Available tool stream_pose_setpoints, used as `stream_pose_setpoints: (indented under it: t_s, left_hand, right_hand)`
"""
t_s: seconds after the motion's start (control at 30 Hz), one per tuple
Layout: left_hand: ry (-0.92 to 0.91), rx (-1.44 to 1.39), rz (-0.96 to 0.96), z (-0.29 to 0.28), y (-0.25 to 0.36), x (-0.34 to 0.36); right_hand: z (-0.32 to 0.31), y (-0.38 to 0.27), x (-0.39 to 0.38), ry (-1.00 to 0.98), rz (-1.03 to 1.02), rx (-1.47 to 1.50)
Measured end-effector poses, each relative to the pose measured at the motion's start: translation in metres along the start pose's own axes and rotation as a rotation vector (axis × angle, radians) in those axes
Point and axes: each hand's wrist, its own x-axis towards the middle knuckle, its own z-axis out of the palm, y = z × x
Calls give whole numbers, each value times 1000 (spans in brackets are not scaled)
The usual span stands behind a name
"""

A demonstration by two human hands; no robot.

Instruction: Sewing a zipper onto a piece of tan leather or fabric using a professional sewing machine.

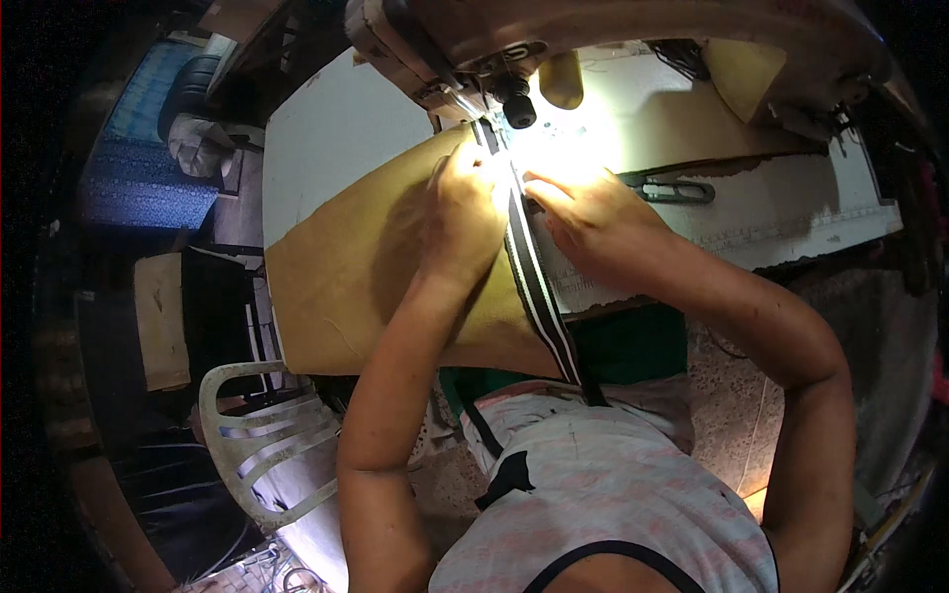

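Note:
A sewing machine point(425, 64) with a lit needle area stands over the white table point(336, 128). A black tape with white lines point(536, 296) runs along the right edge of a tan sheet point(346, 277) down from the needle to my lap. My left hand point(465, 208) lies on the sheet just below the presser area, fingers curled and pinched on the tape. My right hand point(583, 212), just right of it, has its fingers bent and closed on the tape's right edge; the fingertips are partly washed out by the lamp. A dark hand tool point(682, 193) lies beside my right hand.
A white plastic chair point(227, 420) stands at lower left. Blue fabric point(148, 178) and a board with dark and beige parts point(158, 321) sit left of the table. Dark cords point(677, 59) and a yellowish piece point(741, 79) lie at the back right.

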Motion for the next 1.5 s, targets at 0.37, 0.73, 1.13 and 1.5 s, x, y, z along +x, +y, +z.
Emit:
stream_pose_setpoints:
  t_s: [0.37, 0.73, 1.13, 1.5]
  left_hand:
    - [38, 14, 101, -2, 1, -17]
    - [-22, 31, 58, -4, -3, -8]
    - [-12, 24, 11, -4, -1, -8]
    - [-2, 39, 48, -4, 0, -7]
  right_hand:
    - [-12, -3, 0, -179, -97, 0]
    - [-21, -6, 12, -291, -49, -125]
    - [-20, -8, 12, -308, -29, -145]
    - [-101, -18, -22, -318, 87, -6]
